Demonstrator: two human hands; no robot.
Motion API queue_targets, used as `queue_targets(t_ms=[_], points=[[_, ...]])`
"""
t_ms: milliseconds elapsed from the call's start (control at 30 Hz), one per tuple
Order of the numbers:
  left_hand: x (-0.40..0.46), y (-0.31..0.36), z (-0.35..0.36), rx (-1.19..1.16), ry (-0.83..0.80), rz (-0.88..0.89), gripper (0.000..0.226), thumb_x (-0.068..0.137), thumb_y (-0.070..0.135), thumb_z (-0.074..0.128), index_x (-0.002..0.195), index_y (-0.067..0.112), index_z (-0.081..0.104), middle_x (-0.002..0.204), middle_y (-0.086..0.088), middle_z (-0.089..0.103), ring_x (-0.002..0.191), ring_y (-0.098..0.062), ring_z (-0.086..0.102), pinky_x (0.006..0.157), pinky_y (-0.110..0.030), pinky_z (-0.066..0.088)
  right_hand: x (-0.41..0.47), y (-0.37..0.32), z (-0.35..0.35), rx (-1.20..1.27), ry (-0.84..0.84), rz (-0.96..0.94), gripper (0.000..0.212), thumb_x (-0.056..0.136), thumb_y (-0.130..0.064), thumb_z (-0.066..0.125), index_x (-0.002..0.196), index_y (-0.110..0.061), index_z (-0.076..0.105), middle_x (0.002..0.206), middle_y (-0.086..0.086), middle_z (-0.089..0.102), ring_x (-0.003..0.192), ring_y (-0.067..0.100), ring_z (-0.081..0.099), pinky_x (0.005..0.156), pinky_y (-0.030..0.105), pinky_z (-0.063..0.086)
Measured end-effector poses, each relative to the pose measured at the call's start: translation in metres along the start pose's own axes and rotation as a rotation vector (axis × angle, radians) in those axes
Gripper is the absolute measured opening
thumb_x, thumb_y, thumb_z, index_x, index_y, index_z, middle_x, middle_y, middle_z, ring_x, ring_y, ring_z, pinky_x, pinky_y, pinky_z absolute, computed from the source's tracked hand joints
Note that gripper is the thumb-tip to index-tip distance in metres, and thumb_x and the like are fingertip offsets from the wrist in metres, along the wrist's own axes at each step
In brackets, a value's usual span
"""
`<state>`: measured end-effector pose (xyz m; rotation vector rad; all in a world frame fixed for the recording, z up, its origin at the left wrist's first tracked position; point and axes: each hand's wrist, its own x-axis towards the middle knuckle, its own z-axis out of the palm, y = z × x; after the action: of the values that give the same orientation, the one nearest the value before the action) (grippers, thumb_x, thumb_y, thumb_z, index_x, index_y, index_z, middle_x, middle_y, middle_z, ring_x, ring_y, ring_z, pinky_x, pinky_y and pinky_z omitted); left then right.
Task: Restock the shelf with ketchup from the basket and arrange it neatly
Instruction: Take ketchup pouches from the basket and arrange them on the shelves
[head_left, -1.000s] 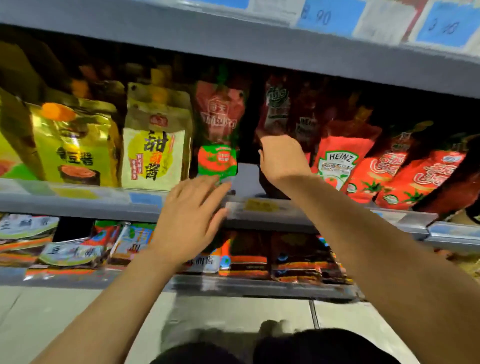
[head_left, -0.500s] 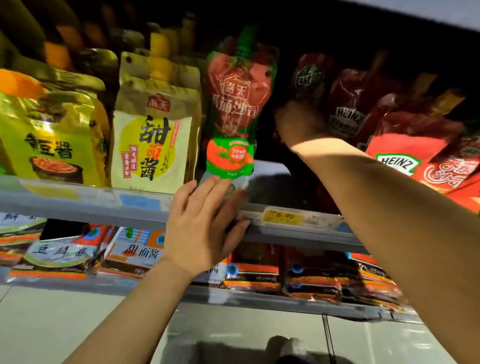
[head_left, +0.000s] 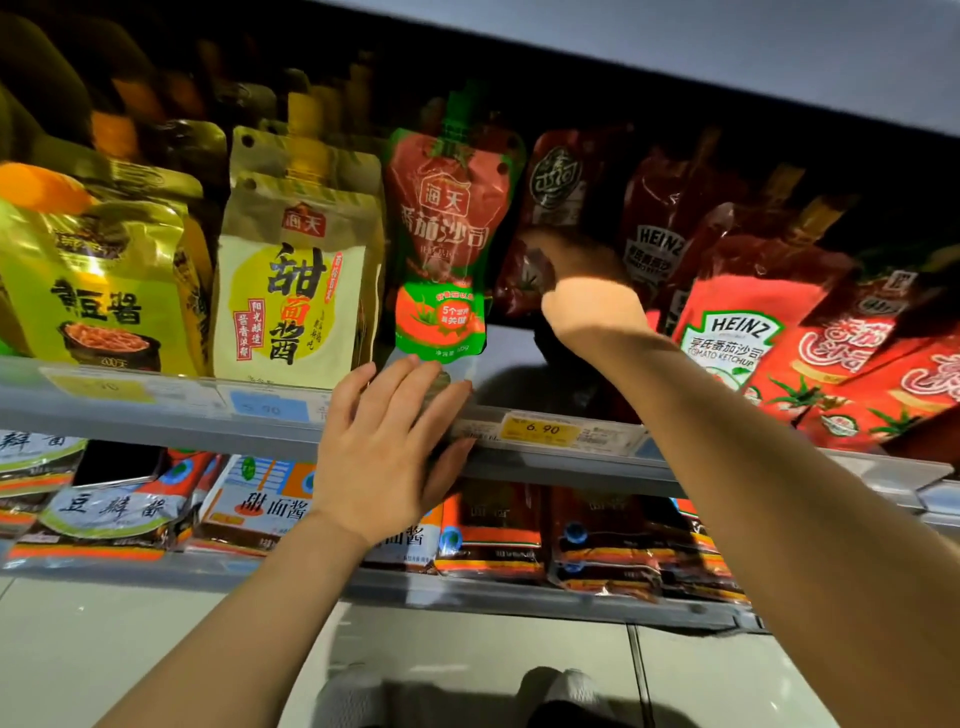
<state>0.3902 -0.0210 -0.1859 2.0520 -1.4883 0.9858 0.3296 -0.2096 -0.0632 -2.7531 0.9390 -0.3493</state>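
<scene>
The person stands close under the shelf (head_left: 156, 415), both arms raised. The left hand (head_left: 384, 447) lies flat against the shelf's front rail, fingers straight and spread, holding nothing, its fingertips just below the foot of the green-and-red ketchup pouch (head_left: 447, 244) that stands upright at the shelf's front edge beside the yellow sauce pouch (head_left: 296, 280). The right hand (head_left: 587, 291) reaches deep into the dark gap behind that pouch, among the dark red pouches (head_left: 561, 208); its fingers are lost in shadow, so I cannot tell whether that grip has closed on anything. The basket is out of sight. To my eye the step is settling a pouch into the row, and it would go best if the right hand pushes the back pouch upright and square to its neighbours, while the left keeps guard at the rail so the front pouch does not tip forward off the edge. The Heinz pouches (head_left: 727, 332) lean over one another at the right and may slide into the gap, so a slow withdrawal seems wise. Against half a second ago, little has changed: the left hand sits in the same place on the rail, and the right hand has gone slightly lower and further into the gap, with the view tilted a touch more upward.
</scene>
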Motion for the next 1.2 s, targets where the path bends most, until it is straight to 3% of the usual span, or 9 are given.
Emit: queue_targets(t_ms=[133,300,400,567,700,833,967,1067,1200], points=[[0.0,0.002,-0.001,0.009,-0.039,-0.033,0.039,0.094,0.041,0.044,0.125,0.018,0.05,0.122,-0.013,0.063,0.121,-0.028,0.046,0.108,-0.041,0.021,-0.024,0.003,0.002,0.477,0.132,0.284,0.055,0.091,-0.005,0.046,0.143,-0.024,0.037,0.129,0.01,0.054,0.116,0.027,0.054,0.083,0.023,0.04],[0.0,0.004,-0.003,0.041,-0.068,-0.048,0.04,0.094,0.043,0.042,0.123,0.017,0.052,0.121,-0.013,0.062,0.121,-0.028,0.046,0.109,-0.042,0.02,-0.001,0.0,0.011,0.817,0.163,0.369,0.07,0.092,-0.011,0.056,0.15,-0.02,0.017,0.148,0.004,0.035,0.132,0.024,0.041,0.094,0.021,0.037],[0.0,0.003,0.0,0.051,-0.046,-0.044,0.039,0.093,0.042,0.043,0.121,0.017,0.053,0.12,-0.014,0.063,0.12,-0.029,0.047,0.109,-0.042,0.021,0.024,-0.003,0.027,0.743,0.224,0.41,0.089,0.083,-0.026,0.069,0.151,-0.019,0.013,0.151,0.008,0.031,0.138,0.026,0.032,0.113,0.036,0.029],[0.0,0.001,0.005,0.064,0.015,-0.011,0.037,0.09,0.038,0.042,0.119,0.018,0.052,0.117,-0.013,0.065,0.119,-0.028,0.047,0.108,-0.042,0.022,0.046,0.0,0.055,0.798,0.28,0.387,0.092,0.073,-0.021,0.079,0.147,-0.012,0.025,0.147,0.012,0.038,0.136,0.027,0.035,0.113,0.045,0.028],[-0.001,0.001,0.007,0.061,0.029,-0.009,0.037,0.088,0.039,0.045,0.118,0.018,0.052,0.115,-0.013,0.065,0.118,-0.028,0.047,0.108,-0.041,0.022,0.041,0.006,0.058,0.303,0.231,0.366,0.066,0.095,-0.026,0.053,0.147,-0.002,0.019,0.151,0.017,0.028,0.14,0.031,0.029,0.114,0.04,0.026],[-0.001,0.002,0.005,0.047,0.021,-0.015,0.036,0.091,0.039,0.042,0.118,0.018,0.052,0.115,-0.013,0.065,0.118,-0.028,0.047,0.108,-0.04,0.021,0.037,-0.002,0.057,0.085,0.358,0.448,0.057,0.098,-0.019,0.046,0.146,-0.002,0.021,0.145,0.018,0.036,0.132,0.033,0.041,0.103,0.041,0.039],[0.0,0.003,-0.002,0.031,-0.05,-0.04,0.037,0.091,0.04,0.042,0.121,0.018,0.05,0.119,-0.013,0.063,0.121,-0.028,0.045,0.11,-0.041,0.019,0.025,-0.009,0.05,0.025,0.285,0.47,0.063,0.095,-0.016,0.05,0.147,0.0,0.018,0.145,0.019,0.037,0.13,0.032,0.044,0.099,0.037,0.042],[0.001,0.003,-0.009,0.005,-0.142,-0.056,0.04,0.093,0.041,0.04,0.124,0.018,0.05,0.124,-0.013,0.06,0.124,-0.029,0.044,0.11,-0.043,0.02,0.014,-0.014,0.043,-0.088,0.384,0.434,0.065,0.085,-0.015,0.064,0.139,0.006,0.036,0.133,0.026,0.05,0.116,0.034,0.056,0.083,0.033,0.05],[0.004,0.004,-0.027,-0.049,-0.319,-0.072,0.048,0.094,0.045,0.038,0.13,0.016,0.053,0.129,-0.012,0.058,0.127,-0.031,0.046,0.111,-0.048,0.023,-0.03,-0.015,0.009,0.147,-0.025,0.348,0.035,0.095,-0.021,0.049,0.122,0.002,0.053,0.127,0.017,0.054,0.115,0.033,0.052,0.081,0.031,0.04]])
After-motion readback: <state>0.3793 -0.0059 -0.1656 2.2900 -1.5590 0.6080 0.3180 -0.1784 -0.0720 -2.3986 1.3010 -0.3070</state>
